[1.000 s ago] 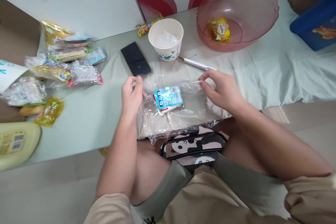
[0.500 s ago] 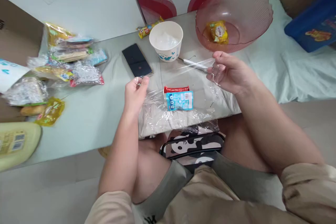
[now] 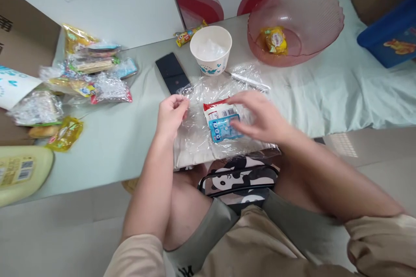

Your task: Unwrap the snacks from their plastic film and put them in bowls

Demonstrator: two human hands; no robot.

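Note:
My left hand (image 3: 173, 113) is closed in a pinch on the edge of a sheet of clear plastic film (image 3: 196, 134). The crinkled film lies spread on the cloth-covered surface. A red-and-white packet (image 3: 216, 111) with a barcode rests on it, and a small light-blue packet (image 3: 221, 130) overlaps its near side. From the right, my right hand (image 3: 264, 117) reaches over both packets, thumb and fingers apart. Its thumb is over the blue packet's right end and its forefinger is by the red-and-white one; whether they touch is unclear.
Behind the film stand a paper cup (image 3: 211, 52), a phone (image 3: 172, 71) and a white-handled tool (image 3: 250, 81), partly under film. A pink bowl (image 3: 312, 17) with a yellow packet is at the back right. Snack packets (image 3: 94, 67) pile up on the left near a pale-yellow container (image 3: 35, 173).
My right hand has let go of the film's raised right side and moved left over the packets. The film has dropped flat, and the red-and-white packet now shows its barcode face. My left hand still pinches.

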